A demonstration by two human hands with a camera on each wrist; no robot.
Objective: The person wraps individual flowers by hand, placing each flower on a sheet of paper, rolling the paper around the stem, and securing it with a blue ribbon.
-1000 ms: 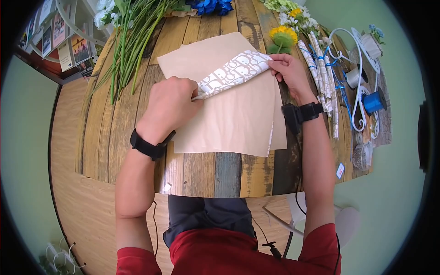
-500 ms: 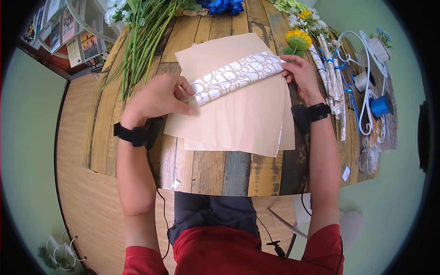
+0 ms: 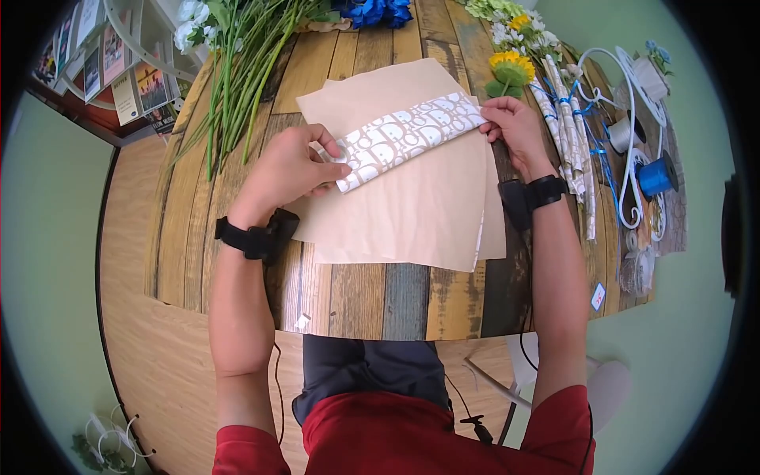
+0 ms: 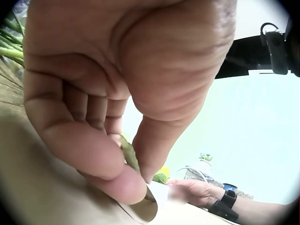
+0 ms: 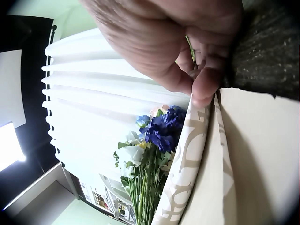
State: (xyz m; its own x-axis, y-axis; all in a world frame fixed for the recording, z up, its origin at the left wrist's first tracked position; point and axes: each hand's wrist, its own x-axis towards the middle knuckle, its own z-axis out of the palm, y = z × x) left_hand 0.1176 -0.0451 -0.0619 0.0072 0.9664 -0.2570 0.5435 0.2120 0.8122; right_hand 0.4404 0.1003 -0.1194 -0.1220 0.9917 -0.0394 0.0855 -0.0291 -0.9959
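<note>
A strip of patterned white-and-tan paper (image 3: 412,131) lies rolled diagonally over plain tan sheets (image 3: 404,222). At its lower left end is my left hand (image 3: 291,166). In the left wrist view, that hand's (image 4: 117,89) thumb and fingers pinch a green stem (image 4: 130,153) beside the roll's open end (image 4: 151,208). My right hand (image 3: 516,133) holds the roll's upper right end. Seen from the right wrist, thumb and fingertips of this hand (image 5: 173,42) pinch the patterned edge (image 5: 185,159), with a bit of green showing behind them.
Long green stems (image 3: 249,95) lie at the back left, blue flowers (image 3: 376,12) at the back. Beyond my right hand are a yellow flower (image 3: 511,70), wrapped stems (image 3: 566,131) and a blue ribbon spool (image 3: 655,176). A small card (image 3: 598,297) lies near the right edge.
My left hand let go of the roll's left end, spread its fingers, then brought them together there again. My right hand keeps its hold. More of the roll's patterned face shows.
</note>
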